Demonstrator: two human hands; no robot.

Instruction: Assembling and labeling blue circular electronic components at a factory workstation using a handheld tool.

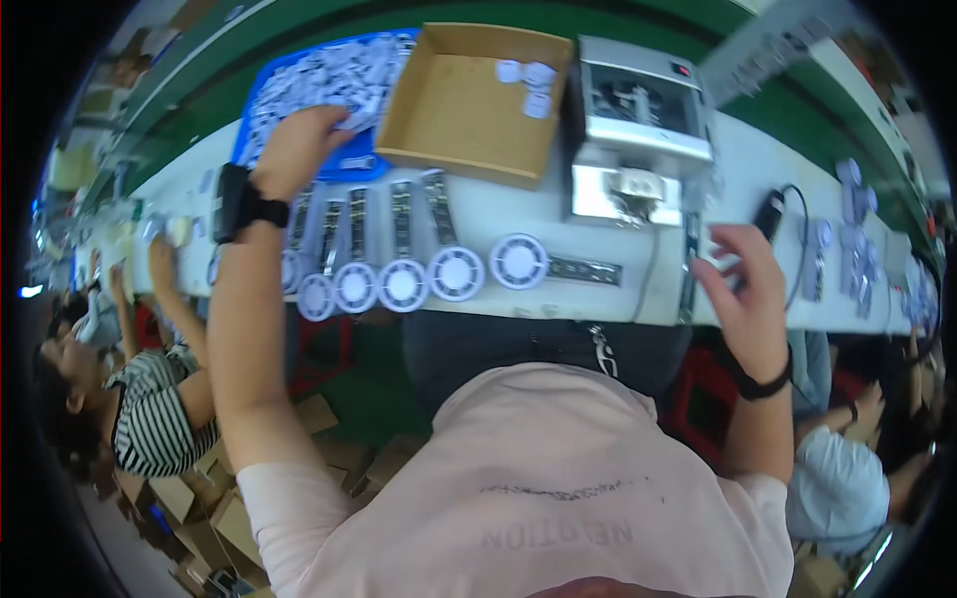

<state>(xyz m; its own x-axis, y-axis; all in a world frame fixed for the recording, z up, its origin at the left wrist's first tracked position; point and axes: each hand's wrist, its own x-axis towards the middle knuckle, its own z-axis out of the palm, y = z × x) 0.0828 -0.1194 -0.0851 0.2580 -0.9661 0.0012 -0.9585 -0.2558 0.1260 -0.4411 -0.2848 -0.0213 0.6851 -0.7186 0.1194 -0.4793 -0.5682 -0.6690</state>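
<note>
1. Left hand [296, 149], upper left of frame, reached into the blue tray [261, 88]; fingers curled down among the small white parts [329, 75]. Couldn't tell whether it had actually pinched one – fingertips were hidden in the pile.
2. Right hand [743, 289], right of centre, hovered at the table [498, 214] edge w/ fingers spread apart, holding nothing; it was near a black corded tool [770, 214].
3. Parts in the tray: judged very light, thin, stiff plastic, loosely heaped, so they would slide and tangle. Best taken one at a time by the rim w/ thumb + forefinger; a scoop would drag extras.
4. Discs [457, 272]: row of five white round pieces lay centre frame along the near table edge, each touching or just beside a dark strip [401, 217] above it. Prob. light, rigid, smooth-faced; grip by the outer ring, not the flat centre.
5. Cardboard box [461, 105], upper centre, just right of the tray, held a few white pieces in its far corner.
6. Grey machine [638, 125] stood right of the box.
7. Other people sat at far left and far right of frame.
</note>
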